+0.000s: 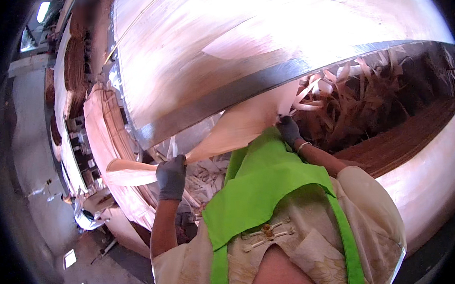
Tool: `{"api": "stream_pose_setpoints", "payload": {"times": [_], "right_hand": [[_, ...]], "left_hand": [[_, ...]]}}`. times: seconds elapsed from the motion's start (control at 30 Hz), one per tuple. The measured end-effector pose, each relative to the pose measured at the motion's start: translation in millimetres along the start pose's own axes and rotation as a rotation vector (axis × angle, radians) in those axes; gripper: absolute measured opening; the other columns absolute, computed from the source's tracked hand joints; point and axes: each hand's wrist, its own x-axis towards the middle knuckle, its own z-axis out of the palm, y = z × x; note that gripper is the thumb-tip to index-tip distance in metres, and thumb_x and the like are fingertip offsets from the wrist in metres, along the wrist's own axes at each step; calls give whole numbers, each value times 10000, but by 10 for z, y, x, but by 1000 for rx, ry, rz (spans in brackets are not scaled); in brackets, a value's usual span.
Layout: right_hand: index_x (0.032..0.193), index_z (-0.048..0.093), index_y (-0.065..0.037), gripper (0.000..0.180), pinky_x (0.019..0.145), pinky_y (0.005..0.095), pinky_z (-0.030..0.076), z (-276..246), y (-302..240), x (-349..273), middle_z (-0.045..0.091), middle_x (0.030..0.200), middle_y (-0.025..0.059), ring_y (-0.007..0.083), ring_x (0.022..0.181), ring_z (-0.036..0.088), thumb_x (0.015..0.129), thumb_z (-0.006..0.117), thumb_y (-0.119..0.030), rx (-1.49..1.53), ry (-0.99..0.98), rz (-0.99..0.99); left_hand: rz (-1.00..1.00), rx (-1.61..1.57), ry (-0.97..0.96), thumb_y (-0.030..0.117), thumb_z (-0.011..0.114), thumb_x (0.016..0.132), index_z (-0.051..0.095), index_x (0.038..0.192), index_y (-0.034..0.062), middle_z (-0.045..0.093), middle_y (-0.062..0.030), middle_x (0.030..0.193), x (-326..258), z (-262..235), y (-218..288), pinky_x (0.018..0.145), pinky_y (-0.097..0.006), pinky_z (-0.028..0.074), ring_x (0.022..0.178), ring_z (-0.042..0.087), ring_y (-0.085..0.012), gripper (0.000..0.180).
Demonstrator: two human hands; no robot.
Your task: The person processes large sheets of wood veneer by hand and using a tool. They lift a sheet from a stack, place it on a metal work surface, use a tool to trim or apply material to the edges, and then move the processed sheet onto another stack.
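Observation:
A tapering piece of thin wood veneer [237, 125] hangs below the table edge in front of me, between my two gloved hands. My left hand [171, 178], in a grey glove, is closed round its narrow end, and a curled tail of veneer sticks out to the left of the fist. At the wider end my right hand [288, 130], also grey-gloved, pinches the veneer's near edge, close to my green apron [275, 175]. Pale veneer sheets [222, 49] cover the table beyond, lying behind its metal edge strip [220, 93].
Heaped veneer scraps [348, 97] fill the space under the table's right side, with more scraps [206, 179] below my hands. A tall veneer stack [407, 137] stands at right. Other stacks [114, 148] line the left, where a person [87, 217] is seen farther off.

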Motion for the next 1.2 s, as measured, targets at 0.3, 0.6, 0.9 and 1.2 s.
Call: {"api": "stream_pose_setpoints", "payload": {"times": [0.3,0.6,0.9,1.2], "right_hand": [[920,526,-104,249,592,307,429,481,-482,-312,542,788,58,202,664,507,808,619,-306,1478,-298,772],[733,480,-163,178,341,277,302,-347,-1685,-348,385,506,-27,116,371,358,829,596,-258,1368,-111,1062],[956,538,-22,123,577,221,465,-1334,-4062,-184,532,688,-6,101,564,524,849,558,-78,982,589,-17],[843,508,-16,244,630,319,418,-1365,-5776,2081,498,679,106,169,640,463,812,598,-240,482,419,-653]], "left_hand": [[-107,-45,-65,121,627,664,542,802,122,547,-65,634,-533,-322,-38,572,-389,443,590,563,-266,162],[-197,-156,-88,104,634,652,576,809,118,578,-68,684,-1276,-251,-804,596,-402,443,642,575,-274,168],[-73,-501,321,118,639,677,610,842,71,621,-109,798,-1402,-466,-1899,683,-389,451,734,587,-305,174],[-406,-827,516,25,612,795,554,912,-44,588,-71,784,-813,-344,-3305,695,-252,449,740,503,-96,148]]}}
